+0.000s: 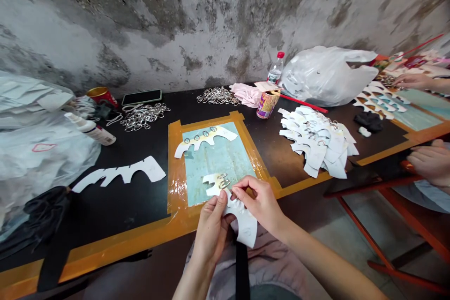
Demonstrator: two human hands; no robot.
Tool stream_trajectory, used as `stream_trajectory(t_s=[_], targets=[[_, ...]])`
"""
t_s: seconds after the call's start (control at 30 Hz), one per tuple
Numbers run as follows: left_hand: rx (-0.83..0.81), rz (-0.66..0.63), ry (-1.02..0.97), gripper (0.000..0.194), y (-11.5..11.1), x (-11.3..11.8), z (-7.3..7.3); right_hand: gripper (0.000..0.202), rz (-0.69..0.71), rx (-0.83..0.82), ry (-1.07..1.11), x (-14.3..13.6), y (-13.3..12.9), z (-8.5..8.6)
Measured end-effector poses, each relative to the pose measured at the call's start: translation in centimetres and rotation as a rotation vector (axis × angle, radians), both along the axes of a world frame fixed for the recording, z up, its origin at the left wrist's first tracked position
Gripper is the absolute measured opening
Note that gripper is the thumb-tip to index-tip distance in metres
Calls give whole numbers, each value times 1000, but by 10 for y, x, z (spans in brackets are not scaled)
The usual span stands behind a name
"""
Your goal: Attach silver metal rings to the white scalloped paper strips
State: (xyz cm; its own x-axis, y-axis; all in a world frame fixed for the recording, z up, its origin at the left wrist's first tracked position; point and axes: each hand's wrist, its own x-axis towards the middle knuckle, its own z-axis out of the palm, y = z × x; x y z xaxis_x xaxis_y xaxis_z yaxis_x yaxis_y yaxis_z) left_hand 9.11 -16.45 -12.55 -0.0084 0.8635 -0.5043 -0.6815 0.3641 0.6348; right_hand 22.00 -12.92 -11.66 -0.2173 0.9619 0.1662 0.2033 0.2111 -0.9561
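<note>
A white scalloped piece (pixel 246 226) with metal rings (pixel 224 183) at its upper end is held over the table's front edge. My left hand (pixel 213 225) grips it from the left, thumb on top. The fingertips of my right hand (pixel 258 201) pinch at its middle; whatever they pinch is too small to make out. On the taped blue-green sheet (pixel 218 164) lies a similar piece (pixel 223 135) carrying several rings. Another white piece (pixel 123 172), without visible rings, rests on the black table at the left.
Ring piles (pixel 142 117) lie near a phone (pixel 142 97) and a glue bottle (pixel 90 130). Right of the sheet are a patterned cup (pixel 267 104), stacked white pieces (pixel 316 140) and a plastic bag (pixel 325 75). Another person's hands (pixel 432 161) show at far right.
</note>
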Motion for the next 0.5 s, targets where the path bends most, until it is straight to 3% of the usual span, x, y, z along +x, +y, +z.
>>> stream_trajectory(t_s=[0.17,0.33,0.5], targets=[[25,-61,186,39,4,-19,-1,14,-12,64,-60,4,5,4],[31,-54,358,37,3,-20,0,24,102,-151,-32,6,11,11],[175,-106,426,29,-1,-14,2,13,174,-175,-130,4,17,17]])
